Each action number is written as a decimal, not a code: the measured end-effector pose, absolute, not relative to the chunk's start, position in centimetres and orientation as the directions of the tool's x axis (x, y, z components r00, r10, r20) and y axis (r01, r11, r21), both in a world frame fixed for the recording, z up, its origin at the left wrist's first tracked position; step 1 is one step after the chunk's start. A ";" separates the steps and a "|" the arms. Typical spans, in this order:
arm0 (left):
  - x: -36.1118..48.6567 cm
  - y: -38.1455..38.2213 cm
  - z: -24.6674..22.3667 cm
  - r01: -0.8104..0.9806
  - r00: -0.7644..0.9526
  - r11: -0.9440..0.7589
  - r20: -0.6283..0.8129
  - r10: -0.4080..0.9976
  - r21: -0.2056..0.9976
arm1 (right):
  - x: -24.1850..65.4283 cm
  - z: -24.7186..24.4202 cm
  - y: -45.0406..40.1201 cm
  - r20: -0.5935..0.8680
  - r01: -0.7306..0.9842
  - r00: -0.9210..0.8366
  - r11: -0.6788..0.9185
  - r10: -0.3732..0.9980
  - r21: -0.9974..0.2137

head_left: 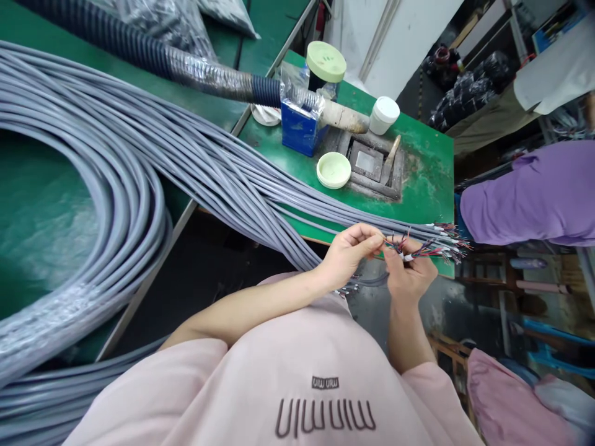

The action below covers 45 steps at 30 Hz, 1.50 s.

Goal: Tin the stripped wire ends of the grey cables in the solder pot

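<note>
Long grey cables [232, 167] run in a thick bundle across the green tables. Their stripped ends, with thin coloured wires [449, 238], lie at the right table edge. My left hand [356, 251] pinches the tip of a thin wire between thumb and forefinger. Close beside it, my right hand [411, 269] is closed around a few cable ends, whose red, blue and black wires [423, 249] fan out above the fingers. The two hands nearly touch in front of the bundle. More cable ends [348, 288] hang just below my left wrist.
A solder pot [369, 161] with a scraper [390, 161] sits in the green table [427, 186], beside a pale dish [333, 170], white tub [384, 115] and blue box [299, 129]. A ribbed hose [209, 77] crosses above. A person in a purple top [534, 192] is at the right.
</note>
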State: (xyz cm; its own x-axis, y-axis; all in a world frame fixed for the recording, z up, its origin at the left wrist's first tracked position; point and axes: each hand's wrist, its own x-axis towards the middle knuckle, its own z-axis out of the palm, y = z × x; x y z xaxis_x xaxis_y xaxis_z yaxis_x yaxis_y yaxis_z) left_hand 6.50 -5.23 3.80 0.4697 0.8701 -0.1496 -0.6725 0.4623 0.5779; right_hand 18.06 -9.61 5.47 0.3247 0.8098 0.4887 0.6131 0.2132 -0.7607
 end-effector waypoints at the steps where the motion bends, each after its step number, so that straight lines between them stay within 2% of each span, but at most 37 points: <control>1: 6.6 -5.1 4.0 -0.676 0.458 0.452 -0.149 0.876 0.581 | 18.2 5.5 -9.4 0.508 0.611 0.314 0.238 0.802 -0.755; 6: 6.8 -4.4 4.8 -0.710 0.341 0.311 -0.078 0.937 0.632 | 18.4 6.8 -7.8 0.584 0.674 0.308 0.261 0.752 -0.691; 10: 6.6 -3.5 5.2 -0.713 0.261 0.238 -0.065 0.963 0.659 | 17.8 8.1 -6.2 0.533 0.677 0.309 0.212 0.787 -0.705; 15: 6.3 -2.0 4.8 -0.763 0.292 0.335 -0.168 0.942 0.553 | 16.8 8.5 -3.1 0.451 0.567 0.290 0.228 0.844 -0.792; 19: 5.8 -0.6 4.3 -0.814 0.318 0.391 -0.233 0.919 0.430 | 16.0 8.3 -0.3 0.441 0.571 0.222 0.251 0.870 -0.782; 22: 5.3 0.1 3.7 -0.814 0.286 0.366 -0.237 0.928 0.452 | 15.5 8.1 1.7 0.450 0.604 0.160 0.274 0.878 -0.749; 24: 4.8 0.2 3.2 -0.753 0.261 0.326 -0.195 0.945 0.572 | 15.4 8.0 3.1 0.469 0.636 0.105 0.303 0.877 -0.710; 26: 4.0 0.0 2.6 -0.607 0.234 0.208 -0.077 0.969 0.767 | 15.4 7.8 4.6 0.475 0.675 0.041 0.327 0.879 -0.662; 28: 3.1 -0.1 2.0 -0.370 0.207 -0.029 0.113 0.972 0.929 | 15.6 7.5 6.2 0.449 0.722 -0.022 0.325 0.893 -0.611; 29: 2.6 -0.1 1.7 -0.235 0.205 -0.158 0.208 0.956 0.959 | 15.6 7.2 7.0 0.424 0.749 -0.049 0.314 0.904 -0.583; 31: 1.9 0.0 0.9 0.005 0.227 -0.353 0.342 0.912 0.936 | 15.7 6.7 8.4 0.357 0.805 -0.095 0.283 0.929 -0.521; 34: 1.5 0.4 -0.2 0.187 0.292 -0.474 0.411 0.863 0.861 | 15.6 5.7 9.9 0.276 0.875 -0.156 0.262 0.949 -0.407; 40: 1.7 0.6 -1.0 0.231 0.345 -0.513 0.423 0.838 0.827 | 15.3 4.8 11.3 0.184 0.953 -0.229 0.259 0.956 -0.158; 45: 1.7 0.5 -1.1 0.225 0.350 -0.511 0.421 0.837 0.830 | 15.2 4.5 11.5 0.146 0.963 -0.251 0.262 0.957 -0.068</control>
State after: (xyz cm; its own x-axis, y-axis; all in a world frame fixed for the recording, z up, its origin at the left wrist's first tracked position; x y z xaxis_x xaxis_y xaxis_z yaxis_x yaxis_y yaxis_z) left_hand 1.66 0.54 -1.06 0.3505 0.8368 0.4206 0.2245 -0.5111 0.8297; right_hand 15.22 11.46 4.47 -0.2506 0.9569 0.1464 0.9626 0.2625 -0.0676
